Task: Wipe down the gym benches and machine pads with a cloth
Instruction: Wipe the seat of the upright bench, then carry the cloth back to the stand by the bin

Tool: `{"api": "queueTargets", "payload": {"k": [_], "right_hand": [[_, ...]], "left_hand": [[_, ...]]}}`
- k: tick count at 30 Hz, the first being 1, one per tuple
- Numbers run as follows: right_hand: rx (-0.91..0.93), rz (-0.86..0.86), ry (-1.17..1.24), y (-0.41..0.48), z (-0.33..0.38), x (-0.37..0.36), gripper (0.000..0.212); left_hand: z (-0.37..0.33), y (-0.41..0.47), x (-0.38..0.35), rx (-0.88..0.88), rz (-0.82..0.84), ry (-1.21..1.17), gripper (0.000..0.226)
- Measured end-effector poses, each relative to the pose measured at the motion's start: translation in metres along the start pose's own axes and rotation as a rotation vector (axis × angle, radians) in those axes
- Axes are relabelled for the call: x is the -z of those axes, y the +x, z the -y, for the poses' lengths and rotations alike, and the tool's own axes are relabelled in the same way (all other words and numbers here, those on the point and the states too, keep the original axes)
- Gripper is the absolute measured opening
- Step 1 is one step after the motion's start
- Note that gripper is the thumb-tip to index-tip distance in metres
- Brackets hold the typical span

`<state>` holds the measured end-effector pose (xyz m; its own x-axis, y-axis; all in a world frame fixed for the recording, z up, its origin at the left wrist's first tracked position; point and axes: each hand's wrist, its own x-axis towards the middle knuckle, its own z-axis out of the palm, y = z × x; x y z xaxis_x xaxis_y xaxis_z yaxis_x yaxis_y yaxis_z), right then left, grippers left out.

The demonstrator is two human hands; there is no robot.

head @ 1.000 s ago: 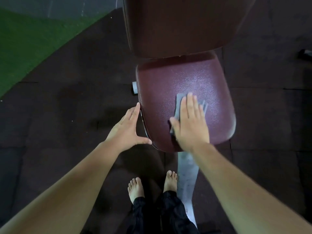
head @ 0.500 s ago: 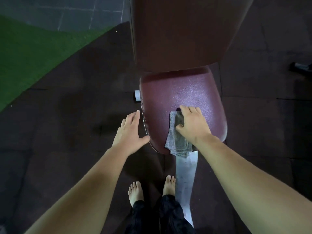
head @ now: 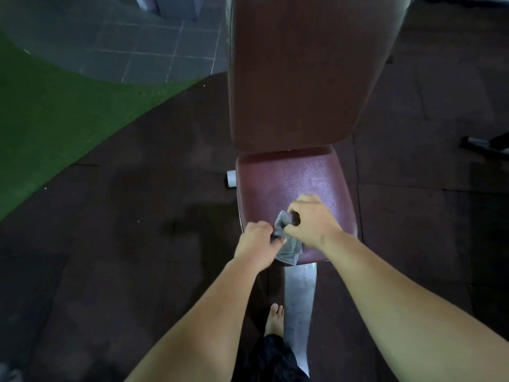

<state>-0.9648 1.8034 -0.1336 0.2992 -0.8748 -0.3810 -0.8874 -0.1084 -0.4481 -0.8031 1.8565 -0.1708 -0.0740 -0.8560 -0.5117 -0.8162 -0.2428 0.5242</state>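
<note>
Head view: a person leans over a maroon gym bench, both bare forearms reaching forward and down until the hands meet.
Left hand (head: 256, 245): knuckles up, fingers curled tight round the left side of the grey cloth (head: 289, 248), thumb tucked against it.
Right hand (head: 311, 221): wrist bent inward, thumb and curled forefinger pinching the cloth's upper fold; the other fingers are bent over behind.
Cloth: bunched between the two grips, its loose lower part hanging just below them to the seat's near edge.
Seat pad (head: 289, 177): directly under and beyond the grip, its textured vinyl catching a sheen ahead of the right knuckles.
Back pad (head: 303, 73): rises well beyond the hands, tilted away.
Below the grip: a white frame post (head: 300, 293) runs back toward the person, one bare foot (head: 275, 319) just beside it on the dark rubber floor (head: 137, 216).
Left of the grip: a white tube end (head: 232, 178) juts from the seat's side; green turf (head: 55, 119) lies far off.
</note>
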Motion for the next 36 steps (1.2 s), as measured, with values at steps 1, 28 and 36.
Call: {"api": "queueTargets", "payload": {"k": [1, 28, 36], "right_hand": [[0.015, 0.014, 0.003, -0.006, 0.005, 0.008, 0.019], [0.337, -0.090, 0.106, -0.047, 0.179, 0.131, 0.038], [0.390, -0.139, 0.023, 0.053, 0.316, 0.173, 0.008]], "left_hand": [[-0.007, -0.005, 0.004, 0.048, 0.030, -0.053, 0.038], [-0.053, -0.124, 0.237, 0.334, -0.097, -1.057, 0.028], [0.027, -0.099, 0.356, 0.219, -0.337, -0.534, 0.039]]}}
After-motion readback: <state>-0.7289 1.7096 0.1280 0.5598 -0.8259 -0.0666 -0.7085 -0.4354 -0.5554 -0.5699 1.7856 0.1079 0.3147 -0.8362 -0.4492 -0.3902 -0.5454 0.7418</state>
